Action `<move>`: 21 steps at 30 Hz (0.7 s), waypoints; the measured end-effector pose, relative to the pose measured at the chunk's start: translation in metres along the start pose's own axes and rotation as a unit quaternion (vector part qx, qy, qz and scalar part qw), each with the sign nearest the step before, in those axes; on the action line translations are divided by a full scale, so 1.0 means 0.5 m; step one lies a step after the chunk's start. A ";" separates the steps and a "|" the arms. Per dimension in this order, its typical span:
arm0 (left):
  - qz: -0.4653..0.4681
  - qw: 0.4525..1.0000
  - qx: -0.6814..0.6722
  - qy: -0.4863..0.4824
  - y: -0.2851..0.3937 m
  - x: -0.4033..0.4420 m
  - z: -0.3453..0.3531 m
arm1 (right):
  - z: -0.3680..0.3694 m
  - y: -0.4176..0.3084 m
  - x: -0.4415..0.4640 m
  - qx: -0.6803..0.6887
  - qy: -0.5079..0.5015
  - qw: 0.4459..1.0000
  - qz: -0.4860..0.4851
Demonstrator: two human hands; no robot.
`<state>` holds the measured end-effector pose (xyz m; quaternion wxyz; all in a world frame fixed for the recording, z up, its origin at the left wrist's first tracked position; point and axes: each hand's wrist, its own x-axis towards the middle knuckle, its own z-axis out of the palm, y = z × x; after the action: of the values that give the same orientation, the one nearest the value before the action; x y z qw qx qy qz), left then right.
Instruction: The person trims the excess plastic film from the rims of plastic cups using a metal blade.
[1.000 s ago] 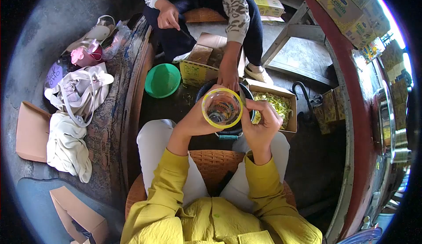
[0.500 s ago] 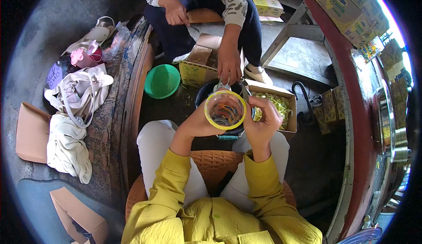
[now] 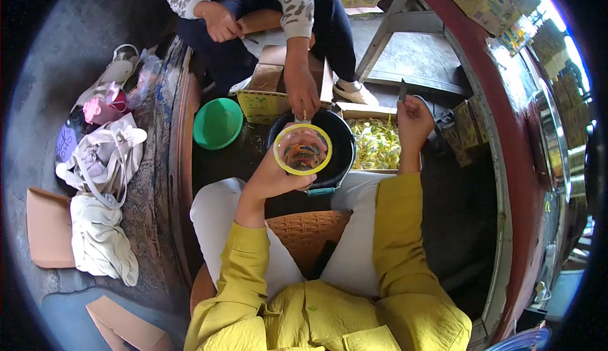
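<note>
My left hand (image 3: 266, 177) is wrapped around a clear plastic cup (image 3: 303, 150) with a yellow rim and coloured print, its mouth facing up towards me. Up and to the right, my right hand (image 3: 416, 122) is closed on a small knife (image 3: 403, 90), blade pointing up. This hand is beside a cardboard box holding yellow-green strips (image 3: 375, 142). Below the cup stands a dark bucket (image 3: 342, 137), partly hidden by it. A co-worker's hand (image 3: 301, 91) reaches down over the bucket's far side; what it holds is mostly hidden.
A green basin (image 3: 218, 123) and an open carton (image 3: 259, 105) stand beyond the bucket on the left. The co-worker's other hand (image 3: 220, 22) holds a thin tool. Bags (image 3: 104, 155) lie on the left, and a red-edged counter (image 3: 468, 47) runs along the right.
My right hand has moved away from the cup's rim, out to the right with the knife. The cup stays in my left hand. The view has shifted slightly.
</note>
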<state>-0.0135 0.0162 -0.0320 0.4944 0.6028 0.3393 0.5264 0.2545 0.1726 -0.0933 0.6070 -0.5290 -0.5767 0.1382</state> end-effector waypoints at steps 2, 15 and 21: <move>-0.020 1.000 -0.008 0.014 -0.001 0.000 -0.002 | -0.004 0.088 0.023 -0.046 -0.033 0.998 0.018; -0.043 0.998 -0.014 0.050 -0.009 -0.005 -0.013 | -0.011 0.130 0.045 -0.232 -0.064 0.963 0.120; 0.005 0.997 0.000 0.074 -0.027 0.001 -0.008 | -0.021 0.132 0.014 0.202 0.019 0.935 0.290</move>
<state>-0.0159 0.0213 -0.0451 0.4653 0.5635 0.3719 0.5725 0.2947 0.1996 -0.1400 0.6450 -0.5422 -0.3467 0.4121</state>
